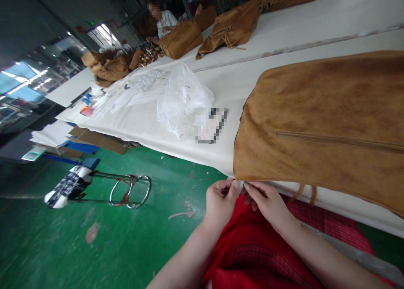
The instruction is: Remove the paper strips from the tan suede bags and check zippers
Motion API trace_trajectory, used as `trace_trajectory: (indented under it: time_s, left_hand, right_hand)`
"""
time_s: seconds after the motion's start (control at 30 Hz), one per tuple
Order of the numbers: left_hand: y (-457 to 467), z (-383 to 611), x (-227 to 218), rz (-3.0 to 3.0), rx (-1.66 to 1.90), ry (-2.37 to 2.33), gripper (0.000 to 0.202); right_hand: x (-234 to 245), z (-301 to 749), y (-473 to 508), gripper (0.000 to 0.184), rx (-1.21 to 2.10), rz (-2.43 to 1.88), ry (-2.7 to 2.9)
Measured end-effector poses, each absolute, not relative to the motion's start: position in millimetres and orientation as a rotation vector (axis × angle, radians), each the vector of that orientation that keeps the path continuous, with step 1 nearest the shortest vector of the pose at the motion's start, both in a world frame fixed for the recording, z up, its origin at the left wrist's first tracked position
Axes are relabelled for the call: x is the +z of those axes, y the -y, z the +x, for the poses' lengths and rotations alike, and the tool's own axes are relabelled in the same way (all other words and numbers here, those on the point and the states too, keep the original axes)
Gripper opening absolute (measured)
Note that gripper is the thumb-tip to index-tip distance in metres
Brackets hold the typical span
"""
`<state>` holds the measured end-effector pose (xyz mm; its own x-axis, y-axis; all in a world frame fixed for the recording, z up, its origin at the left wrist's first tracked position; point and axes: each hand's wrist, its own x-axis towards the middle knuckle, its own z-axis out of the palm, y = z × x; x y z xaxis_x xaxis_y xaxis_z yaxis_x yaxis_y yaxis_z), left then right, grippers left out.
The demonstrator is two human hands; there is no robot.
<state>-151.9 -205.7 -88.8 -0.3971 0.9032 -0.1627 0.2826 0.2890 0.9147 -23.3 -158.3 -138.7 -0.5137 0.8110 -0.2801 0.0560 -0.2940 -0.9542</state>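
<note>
Just off the table's front edge, my left hand (221, 200) and my right hand (263, 196) meet with fingertips pinched together. Between them is a small whitish piece (240, 186), thin like plastic or paper; its exact kind is too small to tell. Directly above my hands lies the near corner of a large brown leather bag (315, 108), flat on the table with a long zipper (334, 140) across it. Two narrow brown straps (313, 195) hang from its near edge. My fingers partly hide the white piece.
On the white-covered table (135, 116) lie a crumpled clear plastic bag (183, 99) and a blurred-out flat item (213, 127). More brown bags (230, 28) lie farther back, near a co-worker (166, 22). A stool (71, 186) lies on the green floor (126, 247) at left.
</note>
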Motion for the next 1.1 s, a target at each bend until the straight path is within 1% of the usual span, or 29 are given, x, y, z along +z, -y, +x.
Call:
trace_trajectory:
  time_s: [0.13, 0.27, 0.37, 0.63, 0.73, 0.87, 0.97, 1.03, 1.1]
  left_hand:
    - [203.9, -152.8, -90.7, 1.104, 1.104, -1.882, 0.03]
    - [202.7, -154.6, -93.4, 1.162, 1.064, -1.885, 0.031]
    - [204.2, -155.0, -92.9, 1.273, 1.033, -1.891, 0.03]
    - [224.0, -149.1, -98.6, 1.784, 1.138, -2.149, 0.015]
    - [231.9, -150.6, -102.9, 2.07, 0.983, -2.165, 0.018]
    - [240.6, -156.0, -104.5, 2.425, 0.587, -2.207, 0.031]
    - [246.0, -157.7, -103.4, 2.52, 0.346, -2.215, 0.037]
    - [248.3, -156.9, -102.1, 2.51, 0.329, -2.181, 0.039]
    - [249.0, -154.9, -100.0, 2.397, 0.475, -2.128, 0.036]
  right_hand:
    - [-137.9, -22.0, 159.1, 0.035, 1.866, -1.087, 1.387]
    - [-134.0, -20.7, 159.5, 0.038, 1.949, -1.032, 1.318]
    - [-129.8, -21.4, 159.5, 0.04, 1.945, -1.045, 1.335]
    - [-127.4, -31.5, 165.5, 0.041, 1.928, -1.084, 1.245]
    - [-127.4, -36.8, 167.6, 0.044, 1.892, -1.148, 1.192]
    - [-122.2, -38.8, 169.7, 0.045, 1.904, -1.168, 1.144]
    - [-116.1, -37.0, 172.5, 0.046, 1.971, -1.173, 1.055]
    - [-113.2, -35.6, 174.5, 0.046, 1.972, -1.178, 1.041]
    - [-112.6, -34.7, 175.5, 0.047, 1.95, -1.176, 1.073]
